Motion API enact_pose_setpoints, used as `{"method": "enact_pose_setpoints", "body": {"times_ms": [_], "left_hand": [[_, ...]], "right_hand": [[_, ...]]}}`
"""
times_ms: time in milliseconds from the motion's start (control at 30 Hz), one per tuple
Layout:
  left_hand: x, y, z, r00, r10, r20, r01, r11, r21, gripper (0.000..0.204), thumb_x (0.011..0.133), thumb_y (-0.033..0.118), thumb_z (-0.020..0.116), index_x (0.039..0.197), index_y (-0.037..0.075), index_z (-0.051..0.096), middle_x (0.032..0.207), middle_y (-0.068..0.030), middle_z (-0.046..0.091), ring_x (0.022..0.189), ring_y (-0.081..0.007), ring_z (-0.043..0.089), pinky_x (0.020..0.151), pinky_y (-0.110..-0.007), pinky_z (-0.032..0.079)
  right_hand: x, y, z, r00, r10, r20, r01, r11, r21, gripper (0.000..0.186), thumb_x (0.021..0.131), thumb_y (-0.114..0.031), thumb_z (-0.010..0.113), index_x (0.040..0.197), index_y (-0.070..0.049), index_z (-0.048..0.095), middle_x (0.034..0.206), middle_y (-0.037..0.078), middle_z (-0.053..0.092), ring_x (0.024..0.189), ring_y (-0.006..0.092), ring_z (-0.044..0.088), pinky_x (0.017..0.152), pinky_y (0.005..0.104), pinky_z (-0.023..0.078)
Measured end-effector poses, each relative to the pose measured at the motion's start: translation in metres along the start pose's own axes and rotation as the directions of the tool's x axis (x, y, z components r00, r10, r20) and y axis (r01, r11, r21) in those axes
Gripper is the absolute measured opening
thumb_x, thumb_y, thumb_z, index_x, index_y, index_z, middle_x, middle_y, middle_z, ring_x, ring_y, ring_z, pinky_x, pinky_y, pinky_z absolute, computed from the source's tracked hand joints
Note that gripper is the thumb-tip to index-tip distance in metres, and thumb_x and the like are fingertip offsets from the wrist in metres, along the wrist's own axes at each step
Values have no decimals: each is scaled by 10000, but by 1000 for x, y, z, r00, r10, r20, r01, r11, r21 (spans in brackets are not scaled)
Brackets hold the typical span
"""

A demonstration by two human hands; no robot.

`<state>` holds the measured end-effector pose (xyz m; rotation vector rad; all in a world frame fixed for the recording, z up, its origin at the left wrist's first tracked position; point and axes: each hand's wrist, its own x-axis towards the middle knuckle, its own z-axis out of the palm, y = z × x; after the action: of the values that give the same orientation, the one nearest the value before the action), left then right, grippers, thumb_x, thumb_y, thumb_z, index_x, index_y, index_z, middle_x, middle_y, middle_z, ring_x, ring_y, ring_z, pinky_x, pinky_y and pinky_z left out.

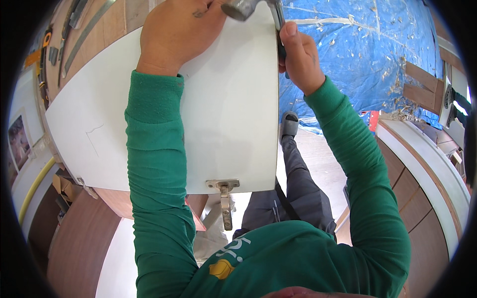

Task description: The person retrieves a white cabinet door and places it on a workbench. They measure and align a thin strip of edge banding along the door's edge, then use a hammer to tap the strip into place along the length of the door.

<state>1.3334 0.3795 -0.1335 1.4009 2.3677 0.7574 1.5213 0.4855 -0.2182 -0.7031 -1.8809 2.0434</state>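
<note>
A white cabinet door panel (233, 119) lies flat in front of me. At its far right edge, my right hand (301, 57) is closed round the dark handle of a hammer (240, 8), whose metal head hangs over the panel near the top of the view. My left hand (181, 32) is bent over the panel with its fingers drawn together beside the hammer head. The left fingertips, and anything between them, are hidden. A metal cabinet hinge (224, 196) sits on the panel's near edge, its arm hanging out past it. Another hinge (87, 187) is at the near left corner.
A blue tarp (343, 59) strewn with chips covers the floor at the far right. Several tools, including an orange-and-black one (47, 38), lie on a wooden surface at the far left. Wooden cabinet boxes (79, 243) stand near left; a white-edged cabinet (422, 164) stands right.
</note>
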Motion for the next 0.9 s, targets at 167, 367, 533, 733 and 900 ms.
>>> {"method": "enact_pose_setpoints", "body": {"times_ms": [167,367,533,733,900], "left_hand": [[-2,-4,1,993,-110,-30,111,993,41,369,960,359,626,831,24,713,751,-232,650,703,-421,650,609,-473,472],[-1,-3,2,986,-160,36,160,987,3,458,982,496,590,984,59,729,824,-101,681,786,-237,637,751,-344,494],[0,-12,-1,972,-212,98,214,977,-14,439,1023,447,585,1064,27,704,821,2,625,805,-101,544,785,-242,463],[-2,-8,2,980,-196,35,198,979,-48,452,978,463,634,1015,23,733,767,-61,641,740,-174,589,740,-308,487],[-4,-10,5,981,-192,-30,191,981,-12,490,995,491,620,1071,19,724,812,-40,649,787,-143,564,782,-281,480]], "right_hand": [[20,-2,-1,999,35,-6,-35,999,-32,737,1015,-721,348,787,-69,606,598,-4,499,534,74,463,496,236,342],[29,10,1,983,168,-68,-143,950,278,586,1088,-543,377,766,-93,570,572,-14,448,491,92,398,467,270,318],[4,11,-5,983,110,-149,-37,905,423,562,1102,-507,354,868,-54,589,654,21,501,569,114,458,528,270,367],[3,11,-12,977,134,-168,-38,877,480,649,1096,-556,313,838,-43,614,641,25,514,566,114,449,563,260,368],[30,30,2,993,113,-38,-91,920,382,746,1077,-627,269,702,-72,597,573,11,471,542,119,430,546,274,347]]}}
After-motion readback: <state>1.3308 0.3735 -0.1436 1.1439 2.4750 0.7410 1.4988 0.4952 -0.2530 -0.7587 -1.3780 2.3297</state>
